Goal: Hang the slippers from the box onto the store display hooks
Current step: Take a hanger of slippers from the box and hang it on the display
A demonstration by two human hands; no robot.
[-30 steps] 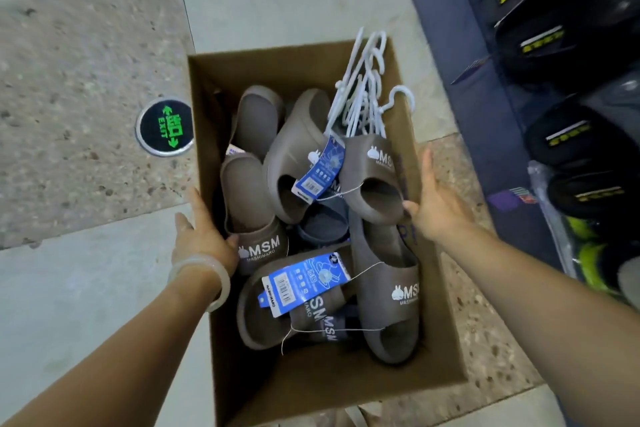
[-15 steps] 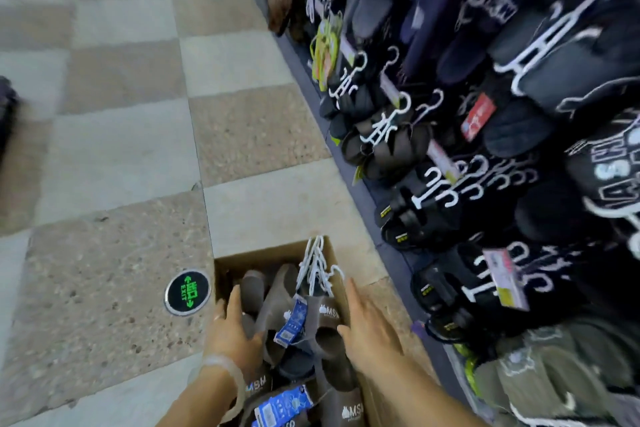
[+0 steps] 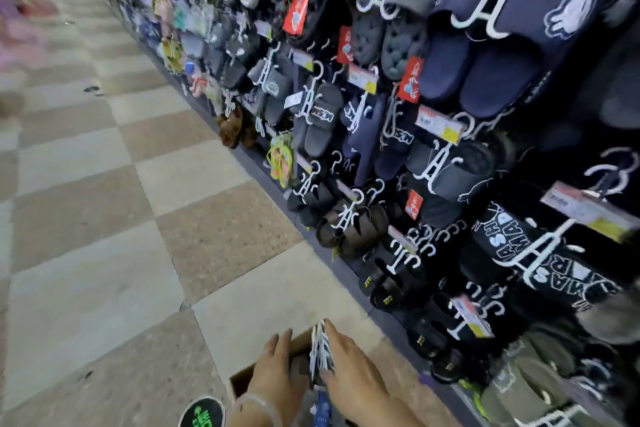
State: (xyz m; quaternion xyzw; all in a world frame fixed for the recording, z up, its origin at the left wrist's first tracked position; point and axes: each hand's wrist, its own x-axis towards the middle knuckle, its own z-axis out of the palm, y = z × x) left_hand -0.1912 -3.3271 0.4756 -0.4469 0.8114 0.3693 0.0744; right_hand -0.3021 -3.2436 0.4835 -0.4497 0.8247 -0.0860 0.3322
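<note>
Down at six o'clock sits the cardboard box (image 3: 294,347), mostly covered by the person's two hands, only its brown rim and a corner showing; the left hand (image 3: 273,378) lies flat over the box with straight fingers pointing toward twelve o'clock, gripping nothing, a pale bangle (image 3: 258,407) round its wrist; the right hand (image 3: 353,371) lies just beside it at about five o'clock, fingers likewise straight and spread, resting against a bunch of white hangers (image 3: 320,350) that stand up between the two hands; the slippers (image 3: 299,369) inside the box are barely visible as a dark patch between the hands, with a blue tag (image 3: 322,407) below them; from twelve to four o'clock runs the display wall (image 3: 450,149), crowded with dark and grey slippers on white hangers, red tags and price labels; a round green floor sign (image 3: 202,412) lies at seven o'clock beside the box on the chequered tile floor (image 3: 121,218).
</note>
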